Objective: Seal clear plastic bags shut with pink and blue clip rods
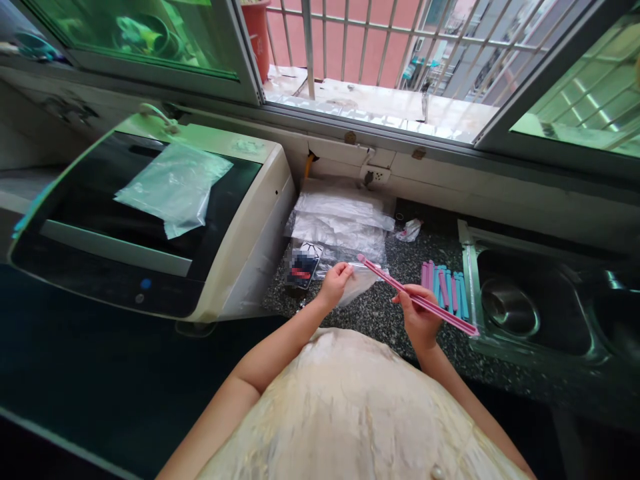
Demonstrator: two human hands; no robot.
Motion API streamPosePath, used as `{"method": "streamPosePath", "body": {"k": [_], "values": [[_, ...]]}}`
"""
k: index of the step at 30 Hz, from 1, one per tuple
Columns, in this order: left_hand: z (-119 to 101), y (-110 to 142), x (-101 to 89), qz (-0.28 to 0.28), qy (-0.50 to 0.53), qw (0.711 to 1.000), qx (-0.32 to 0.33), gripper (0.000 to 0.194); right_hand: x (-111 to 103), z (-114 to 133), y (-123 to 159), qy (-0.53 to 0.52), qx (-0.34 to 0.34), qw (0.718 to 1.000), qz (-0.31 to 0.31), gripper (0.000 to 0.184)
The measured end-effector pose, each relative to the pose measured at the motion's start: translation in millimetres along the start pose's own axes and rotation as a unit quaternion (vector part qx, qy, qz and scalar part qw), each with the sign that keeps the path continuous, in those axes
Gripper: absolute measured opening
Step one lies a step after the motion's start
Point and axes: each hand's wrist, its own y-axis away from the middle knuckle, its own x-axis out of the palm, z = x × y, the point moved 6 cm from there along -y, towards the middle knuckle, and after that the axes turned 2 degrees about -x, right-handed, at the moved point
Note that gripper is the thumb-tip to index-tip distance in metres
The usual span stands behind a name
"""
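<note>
My left hand (336, 283) is closed, its thumb and fingers pinching a clear plastic bag (359, 288) near the counter's front edge. My right hand (420, 321) grips a long pink bag sealing clip (445, 313), which slants from above the bag down toward the sink. The clip's far end is over the top of the bag; I cannot tell whether they touch. Beyond my left hand lies a stack of clear plastic bags (345, 207). Several pink and blue sealing clips (454, 290) lie in a row right of my right hand.
A top-loading washing machine (250, 247) stands to the left with a plastic bag (175, 183) on its lid. The steel sink (530, 267), holding a metal bowl (510, 307), is on the right. A blurred-out small packet (303, 265) and crumpled plastic (410, 230) lie on the speckled counter.
</note>
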Motion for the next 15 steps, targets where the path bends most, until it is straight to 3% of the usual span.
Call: {"method": "streamPosePath", "body": {"k": [4, 11, 15], "values": [[-3.5, -0.7, 2.9, -0.009, 0.029, 1.0, -0.001, 0.028, 3.8, -3.3, 4.7, -0.014, 0.001, 1.0, 0.013, 0.011], [-2.9, -1.0, 9.8, 0.014, 0.169, 0.984, -0.059, 0.023, 8.3, -13.5, 8.4, -0.01, 0.02, 0.999, 0.026, 0.01], [-3.1, -4.0, 8.5, 0.019, 0.18, 0.983, -0.042, 0.019, 9.3, -13.8, 8.4, -0.007, 0.02, 0.999, 0.031, 0.01]]}}
